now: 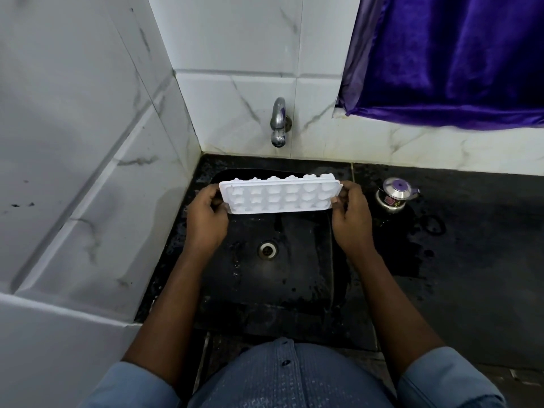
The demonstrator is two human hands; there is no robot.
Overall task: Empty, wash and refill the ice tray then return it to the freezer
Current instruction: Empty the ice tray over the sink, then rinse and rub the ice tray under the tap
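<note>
A: Where is the ice tray right now?

B: At the centre of the frame, held in the air over the black sink, below the tap on the tiled back wall. Its long side runs left to right, and it is tipped so its moulded cells face the camera.

A: How are the hands placed?

B: The left hand grips the tray's left short end, fingers curled round the edge and the thumb on the near face. The right hand does the same at the right short end. Both are closed on the tray, not spread open.

A: And the arms?

B: Both forearms rise from the bottom of the frame, angling inward toward the tray, bare up to rolled blue sleeves at the lower corners. The wrists sit lower in the frame than the tray.

A: Is there ice in the cells?

B: I cannot tell; everything there is white.

A: Anything else nearby?

B: The drain lies below the tray, between the forearms. A small steel pot with a purple-knobbed lid stands on the wet black counter just right of the right hand, apart from it. A purple curtain hangs at upper right.
</note>
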